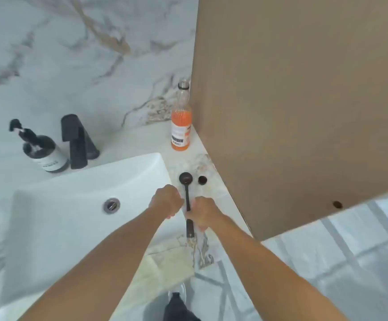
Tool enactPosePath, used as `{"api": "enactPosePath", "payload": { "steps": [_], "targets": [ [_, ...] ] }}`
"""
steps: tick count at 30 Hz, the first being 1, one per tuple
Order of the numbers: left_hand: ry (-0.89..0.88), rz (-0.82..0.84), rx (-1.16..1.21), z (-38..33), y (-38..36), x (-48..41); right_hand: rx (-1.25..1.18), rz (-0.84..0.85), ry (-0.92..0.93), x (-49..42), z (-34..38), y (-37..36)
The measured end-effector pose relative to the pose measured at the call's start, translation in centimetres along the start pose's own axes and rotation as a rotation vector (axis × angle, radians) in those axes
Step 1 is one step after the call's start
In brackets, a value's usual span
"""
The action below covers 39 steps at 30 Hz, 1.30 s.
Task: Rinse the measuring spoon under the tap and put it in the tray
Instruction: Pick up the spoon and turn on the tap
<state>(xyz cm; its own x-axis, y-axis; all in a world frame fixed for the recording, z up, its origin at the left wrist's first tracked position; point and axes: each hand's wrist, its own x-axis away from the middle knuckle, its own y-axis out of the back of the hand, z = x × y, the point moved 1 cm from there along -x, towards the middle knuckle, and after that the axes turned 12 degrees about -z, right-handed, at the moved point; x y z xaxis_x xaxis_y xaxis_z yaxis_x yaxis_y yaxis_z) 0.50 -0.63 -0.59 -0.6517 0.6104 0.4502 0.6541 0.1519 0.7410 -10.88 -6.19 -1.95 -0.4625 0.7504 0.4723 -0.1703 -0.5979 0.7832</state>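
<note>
A black long-handled measuring spoon lies over the marble counter just right of the white sink, bowl pointing away from me. My right hand is closed around the middle of its handle. Beside the handle on its left, at the sink's right rim, my left hand is curled into a fist; whether it touches the spoon I cannot tell. The black tap stands behind the sink at the left, with no water visible. No tray is in view.
A small black cap sits on the counter right of the spoon's bowl. An orange bottle stands in the corner against a brown panel. A dark soap dispenser stands left of the tap. The sink drain is open.
</note>
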Motion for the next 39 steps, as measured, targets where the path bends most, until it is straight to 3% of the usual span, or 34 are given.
{"api": "enactPosePath", "payload": {
  "steps": [3, 11, 18, 21, 27, 30, 33, 35, 39],
  "targets": [
    [0.1, -0.017, 0.138, 0.0, -1.6, -2.4, -0.104, -0.121, -0.064, -1.3, -0.8, -2.2],
    [0.121, 0.02, 0.23, 0.8, -3.5, -5.9, -0.233, -0.199, -0.116, -2.3, -1.6, -4.5],
    [0.317, 0.17, 0.686, 3.8, -0.7, -6.1, -0.254, -0.217, -0.068, -1.0, 1.5, -4.8],
    [0.385, 0.207, 0.93, 7.0, 1.8, -5.6, -0.23, -0.188, -0.025, -0.5, 4.1, -6.2],
    [0.498, 0.041, 1.004, 15.5, 6.6, -4.7, -0.221, 0.026, 0.169, -0.1, 11.3, -9.6],
    [0.526, -0.04, 1.039, 19.7, 8.7, -4.0, -0.358, -0.06, 0.219, -1.0, 16.2, -8.0],
    [0.551, -0.082, 1.067, 22.7, 9.9, -3.4, -0.698, -0.077, 0.138, -2.3, 22.5, -4.3],
    [0.564, -0.095, 1.088, 23.6, 10.2, -3.2, -0.933, 0.027, 0.05, -2.7, 26.5, -2.2],
    [0.554, -0.081, 1.116, 23.8, 10.3, -3.3, -1.171, 0.302, -0.101, -2.8, 31.4, 0.0]
  ]
}}
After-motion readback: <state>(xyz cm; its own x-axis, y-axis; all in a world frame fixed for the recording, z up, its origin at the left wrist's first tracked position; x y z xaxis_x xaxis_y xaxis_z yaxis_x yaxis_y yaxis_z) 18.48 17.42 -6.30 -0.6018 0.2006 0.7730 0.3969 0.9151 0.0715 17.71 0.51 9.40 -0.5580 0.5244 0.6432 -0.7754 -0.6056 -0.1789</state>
